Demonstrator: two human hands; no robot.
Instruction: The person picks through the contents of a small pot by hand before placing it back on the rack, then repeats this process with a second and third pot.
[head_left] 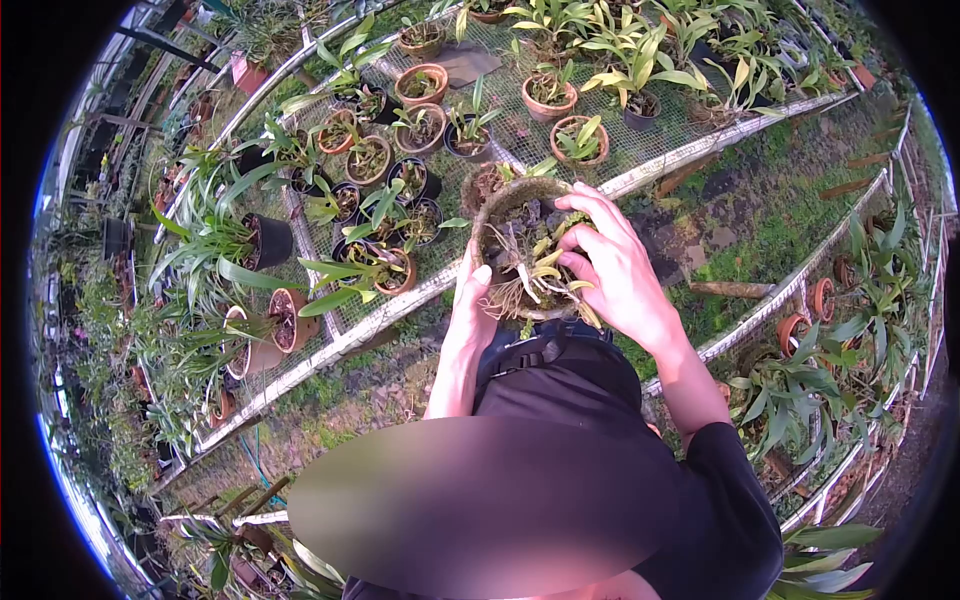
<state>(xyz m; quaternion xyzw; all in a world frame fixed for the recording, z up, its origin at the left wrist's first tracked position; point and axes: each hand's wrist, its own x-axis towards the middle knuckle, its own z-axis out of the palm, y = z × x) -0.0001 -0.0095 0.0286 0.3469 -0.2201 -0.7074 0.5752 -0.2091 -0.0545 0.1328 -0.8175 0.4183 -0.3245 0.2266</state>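
Note:
A round, weathered plant pot (483,215) is held up in front of my body, its open top facing me. Inside it lies a small plant (540,262) with yellowish-green leaves, pale bare roots and dark growing material. My left hand (474,300) grips the pot's left side, thumb near the rim and the other fingers hidden behind it. Across the right side of the pot, my right hand (615,262) has its fingers curled in among the leaves, with the index finger along the rim. The exact fingertip contact is partly hidden.
Just beyond the pot is a mesh bench (500,125) with a pale frame (380,318), carrying several clay and black pots of strap-leaved plants. A second mesh bench (790,300) with plants stands to the right. Mossy ground (745,250) runs between them.

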